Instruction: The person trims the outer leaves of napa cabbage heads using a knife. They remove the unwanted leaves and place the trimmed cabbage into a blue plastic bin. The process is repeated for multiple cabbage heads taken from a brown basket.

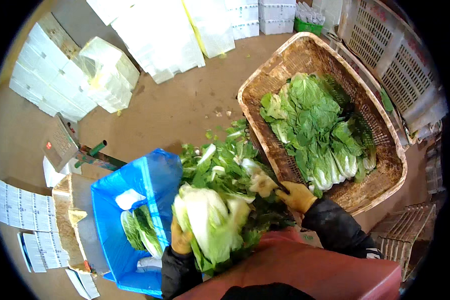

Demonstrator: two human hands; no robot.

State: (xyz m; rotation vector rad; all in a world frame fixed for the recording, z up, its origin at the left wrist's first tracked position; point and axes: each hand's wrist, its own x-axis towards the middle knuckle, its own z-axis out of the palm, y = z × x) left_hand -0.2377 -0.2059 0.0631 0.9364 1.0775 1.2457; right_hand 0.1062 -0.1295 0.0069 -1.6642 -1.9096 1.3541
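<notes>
My left hand (180, 237), in a yellow glove, holds a large Chinese cabbage (210, 217) from its left side, above a heap of green leaf trimmings (225, 165). My right hand (297, 195), gloved alike, is closed around a dark, thin tool beside the near rim of a dirty plastic basket (395, 150); the tool's kind cannot be told. Several leafy cabbages (315, 123) lie in that basket. Between my hands is a pale cut leaf piece (262, 183). Left of me, a box lined with blue plastic film (131, 176) holds a cabbage (142, 228).
White foam boxes (161, 33) are stacked at the back and left (48, 75). A scale display (60, 144) on a post stands beyond the lined box. Slatted crates lean at right (408, 75), with another crate (405, 232) near my right sleeve.
</notes>
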